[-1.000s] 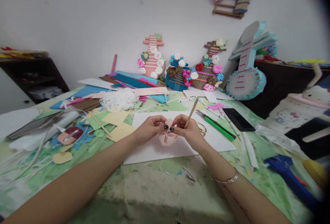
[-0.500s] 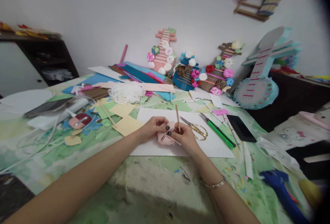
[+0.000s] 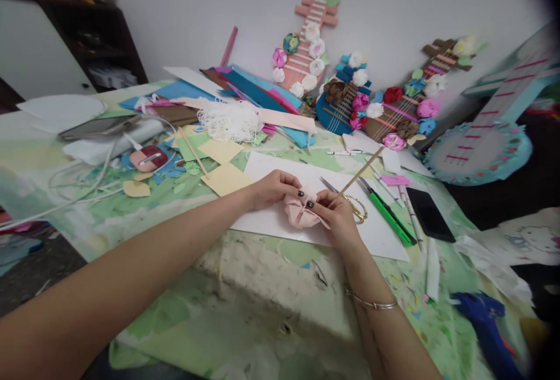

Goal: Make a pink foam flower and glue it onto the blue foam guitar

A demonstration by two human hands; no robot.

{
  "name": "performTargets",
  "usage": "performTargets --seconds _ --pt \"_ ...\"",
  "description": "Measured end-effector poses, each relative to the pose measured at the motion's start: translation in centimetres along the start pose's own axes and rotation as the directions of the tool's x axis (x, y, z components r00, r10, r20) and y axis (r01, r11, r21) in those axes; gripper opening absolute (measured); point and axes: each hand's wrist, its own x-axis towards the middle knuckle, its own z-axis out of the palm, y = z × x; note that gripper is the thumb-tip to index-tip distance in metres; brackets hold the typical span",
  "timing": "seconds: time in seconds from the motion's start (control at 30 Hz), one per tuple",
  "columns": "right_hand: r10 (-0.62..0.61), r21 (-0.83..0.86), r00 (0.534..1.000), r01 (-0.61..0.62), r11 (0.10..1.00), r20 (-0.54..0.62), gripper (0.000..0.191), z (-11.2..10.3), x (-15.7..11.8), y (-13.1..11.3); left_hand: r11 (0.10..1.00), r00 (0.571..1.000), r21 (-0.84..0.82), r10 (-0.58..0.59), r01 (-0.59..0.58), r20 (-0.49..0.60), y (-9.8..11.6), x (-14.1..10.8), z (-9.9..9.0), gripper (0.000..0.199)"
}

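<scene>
The left hand (image 3: 280, 189) is pinching the pink paper flower (image 3: 303, 208) between both hands; the right hand (image 3: 336, 210) is pinching its edge and holding a thin wooden stick (image 3: 359, 171) upward. Gold-handled scissors (image 3: 359, 212) are lying just beyond it.

Clock directions are from the pink paper flower (image 3: 301, 211), whose upper folds are partly covered by the fingertips of the left hand (image 3: 276, 187) and right hand (image 3: 339, 212). The lower end of the thin stick (image 3: 359, 171) is lost in the right hand's grip. At three o'clock, that hand hides part of the scissors (image 3: 359, 210) (gold handles, only partly visible). At two o'clock, the pale blue instrument (image 3: 475, 145) is cut off by the right edge. At four o'clock, the blue tool (image 3: 483, 322) is blurred, its lower end cropped. At ten, the dark shelf's (image 3: 98, 53) contents are unclear.
</scene>
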Motion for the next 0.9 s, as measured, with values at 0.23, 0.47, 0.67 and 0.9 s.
performTargets --seconds 0.23,0.47,0.67,0.9 --pt "0.074 0.048 0.996 -0.076 0.996 0.051 0.033 -0.3 0.1 -0.4 0.985 0.971 -0.029 -0.162 0.169 0.178 1.3 0.3 -0.7 0.014" --pt "0.049 0.079 0.996 -0.055 0.995 0.073 0.036 -0.3 0.3 -0.4 0.988 0.956 0.036 -0.155 0.15 0.25 1.2 0.8 -1.3 0.016" --pt "-0.017 0.106 0.997 0.01 0.994 0.069 0.036 -0.2 0.4 -0.1 0.982 0.941 0.117 -0.176 0.148 0.288 1.0 0.8 -1.5 0.024" --pt "-0.113 0.13 0.99 0.101 0.986 0.081 0.035 -0.1 0.5 0.0 0.975 0.933 0.183 -0.18 0.128 0.31 1.4 0.7 -0.9 0.021"
